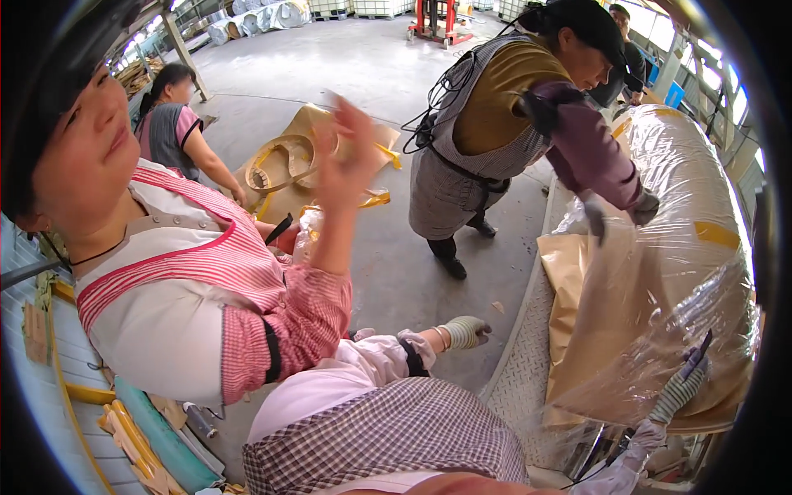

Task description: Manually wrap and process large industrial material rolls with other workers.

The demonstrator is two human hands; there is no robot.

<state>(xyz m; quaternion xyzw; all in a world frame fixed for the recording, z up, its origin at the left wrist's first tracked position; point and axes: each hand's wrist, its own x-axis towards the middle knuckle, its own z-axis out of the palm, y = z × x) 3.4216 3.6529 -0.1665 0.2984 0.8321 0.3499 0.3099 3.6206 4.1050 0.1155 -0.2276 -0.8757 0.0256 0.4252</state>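
Note:
My left hand [467, 332], in a pale striped knit glove with dark fingertips, hangs over the floor beside the metal platform. Its fingers are curled, and nothing shows in them. On the right, my right hand [681, 388], gloved alike, is closed around a slim dark-blue utility knife [698, 356] with its tip pointing up. That hand is against the near end of a large roll [678, 177] wrapped in clear plastic film [660, 309]. Brown paper [565, 289] hangs from the roll under the film. Yellow tape [716, 234] crosses the wrap.
A co-worker [487, 124] bends over the roll's far side, hands on the wrap. Close on my left stands another person [190, 272] with a raised hand. Behind them, a third person is near brown paper and tape rings [280, 161]. A tread-plate platform [524, 363] edges the roll.

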